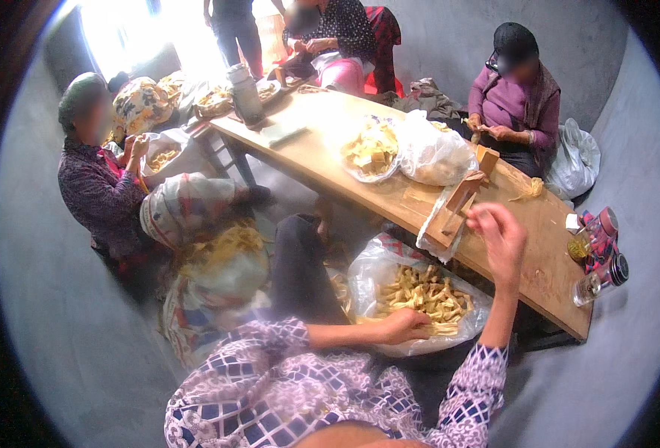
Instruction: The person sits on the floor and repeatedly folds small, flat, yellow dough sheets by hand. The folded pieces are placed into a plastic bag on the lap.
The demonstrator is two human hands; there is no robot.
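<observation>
My left hand (405, 326) hangs low over an open white plastic bag (366, 274), its fingers curled against pale yellow dried strips (444, 329). Whether it grips any of them cannot be told. More knotted yellow-brown pieces (419, 291) fill the bag. Raised over the table's near edge, my right hand (499, 235) has thumb and forefinger drawn together beside a small wooden stand (464, 193). Anything between those fingertips is too small to make out. White plastic (440, 224) is wrapped around the board under the stand.
The long wooden table (537, 269) bears a bag of yellow pieces (370, 148), a bulging white bag (436, 148), a yellow bundle (530, 189) and glass jars (601, 279). Seated people (517, 106) work around it; one (100, 179) sits left beside sacks (218, 285).
</observation>
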